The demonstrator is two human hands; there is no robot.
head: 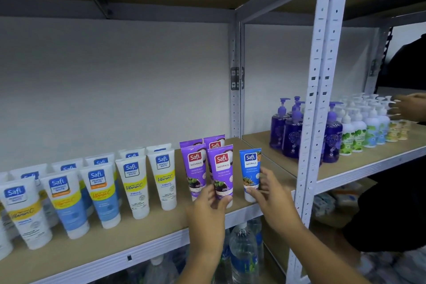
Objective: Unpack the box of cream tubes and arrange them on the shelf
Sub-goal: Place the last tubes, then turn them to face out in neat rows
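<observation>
The left hand (208, 210) grips the lower end of the front purple tube (221, 174), fingers curled round its cap end, apparently to steady it upright and square its label to the aisle. The right hand (270, 193) pinches the base of the blue tube (250, 174) between thumb and fingers; the tube stands cap-down near the front edge of the shelf (138, 235), just beside the purple group at its 3 o'clock. This is judged to be the placing step, opening a new column for the blue variant.

At 9 o'clock from the hands, the white tubes (161, 180) stand cap-down in columns running front to back, labels forward, sorted by variant so each column reads as one product. Behind the front purple tube, three further purple tubes (193, 168) make up a two-by-two block, following the same pattern.

The box is not in view. Water bottles (243, 253) stand on the level below.

At 2 o'clock, in the next bay, pump bottles (291, 131) are grouped by colour, and another person's hand (408, 106) reaches among them.
</observation>
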